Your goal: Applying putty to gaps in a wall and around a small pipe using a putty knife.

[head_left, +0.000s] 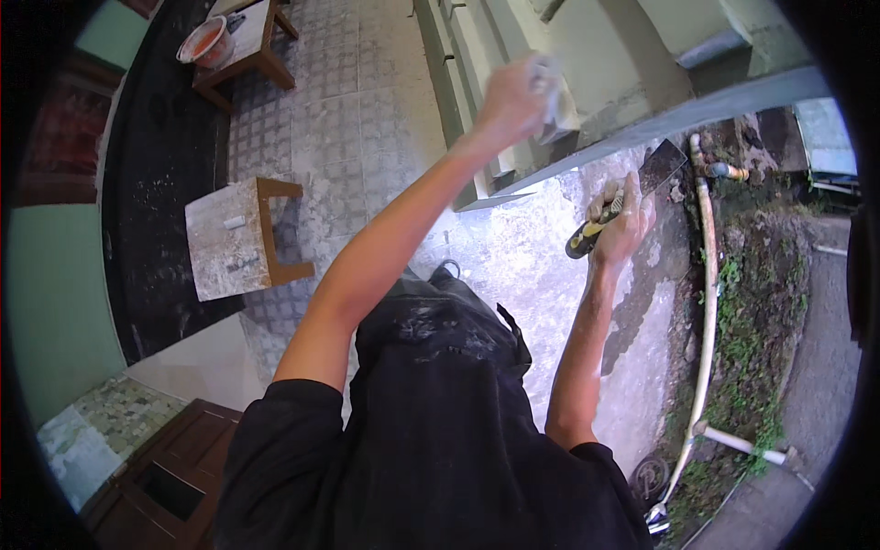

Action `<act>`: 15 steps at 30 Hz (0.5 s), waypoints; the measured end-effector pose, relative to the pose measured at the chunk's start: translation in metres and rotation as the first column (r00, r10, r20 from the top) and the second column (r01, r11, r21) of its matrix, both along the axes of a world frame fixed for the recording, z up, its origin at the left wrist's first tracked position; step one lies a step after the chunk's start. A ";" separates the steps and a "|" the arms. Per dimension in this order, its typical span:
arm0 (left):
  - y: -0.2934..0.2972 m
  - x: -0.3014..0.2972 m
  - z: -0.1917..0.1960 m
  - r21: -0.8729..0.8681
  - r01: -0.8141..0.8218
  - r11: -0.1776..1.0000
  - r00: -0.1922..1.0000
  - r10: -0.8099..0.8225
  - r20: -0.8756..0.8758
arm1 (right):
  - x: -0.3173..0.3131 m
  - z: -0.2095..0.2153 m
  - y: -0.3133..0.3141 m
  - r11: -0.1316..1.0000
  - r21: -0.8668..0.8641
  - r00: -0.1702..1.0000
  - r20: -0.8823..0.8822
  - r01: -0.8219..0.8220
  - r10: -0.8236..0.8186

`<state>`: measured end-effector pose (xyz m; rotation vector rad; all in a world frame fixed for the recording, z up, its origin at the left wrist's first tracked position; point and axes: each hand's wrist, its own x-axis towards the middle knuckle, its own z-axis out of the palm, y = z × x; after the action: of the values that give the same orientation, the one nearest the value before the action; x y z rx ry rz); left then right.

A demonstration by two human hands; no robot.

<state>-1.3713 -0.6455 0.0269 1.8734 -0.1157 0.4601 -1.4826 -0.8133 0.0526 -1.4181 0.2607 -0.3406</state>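
Far side, a pale pad [548, 99], perhaps sandpaper, is clasped by the left grip [511, 103] at the moulded wall [596, 50]; nearer, rightward, a scraper [664, 168] is held by the right grip [623, 227]. Coverage is judged partial: grey patches [620, 112] are left.
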 end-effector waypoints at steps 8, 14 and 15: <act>0.000 -0.031 -0.082 -0.372 -0.100 0.923 0.951 -0.021 -0.309 | -0.046 -0.046 -0.004 0.998 -0.054 0.996 -0.080 -0.037 0.033; -0.056 -0.038 -0.064 -0.194 -0.274 0.942 0.957 0.246 -0.157 | -0.063 -0.060 0.009 0.993 -0.018 0.970 -0.220 -0.112 0.106; -0.056 -0.042 -0.061 -0.207 -0.260 0.943 0.963 0.238 -0.127 | -0.063 -0.062 0.010 0.994 -0.002 0.968 -0.226 -0.110 0.107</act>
<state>-1.4133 -0.7016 -0.0340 1.6918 0.2355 0.5281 -1.5459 -0.8037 -0.0098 -1.4802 0.3646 -0.0911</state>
